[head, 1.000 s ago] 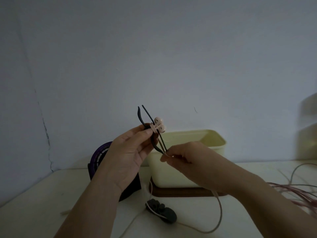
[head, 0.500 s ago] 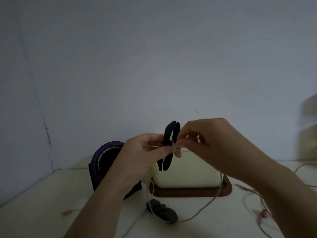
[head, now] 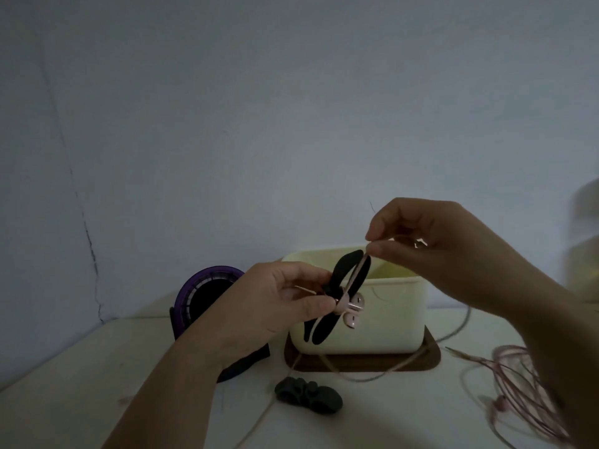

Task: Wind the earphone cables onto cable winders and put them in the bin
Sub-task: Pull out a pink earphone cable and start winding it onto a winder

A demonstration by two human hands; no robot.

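My left hand (head: 278, 303) pinches the middle of a black cable winder (head: 344, 273) held upright in front of the cream bin (head: 395, 319). Two pink earbuds (head: 353, 311) sit at the winder's waist. My right hand (head: 428, 251) pinches the pink earphone cable (head: 358, 268) just above the winder's top, pulled taut along its face. The rest of that cable hangs down and loops over the table (head: 366, 377) below the bin.
The bin stands on a dark brown tray (head: 363, 362). A purple and black fan (head: 207, 296) stands to its left. A dark grey winder (head: 308, 395) lies on the white table (head: 81, 400) in front. More pink cables (head: 518, 393) lie tangled at the right.
My right hand has risen from the winder's waist to above its top, drawing the cable up along it. The winder has tilted slightly and the earbuds now show below my left thumb.
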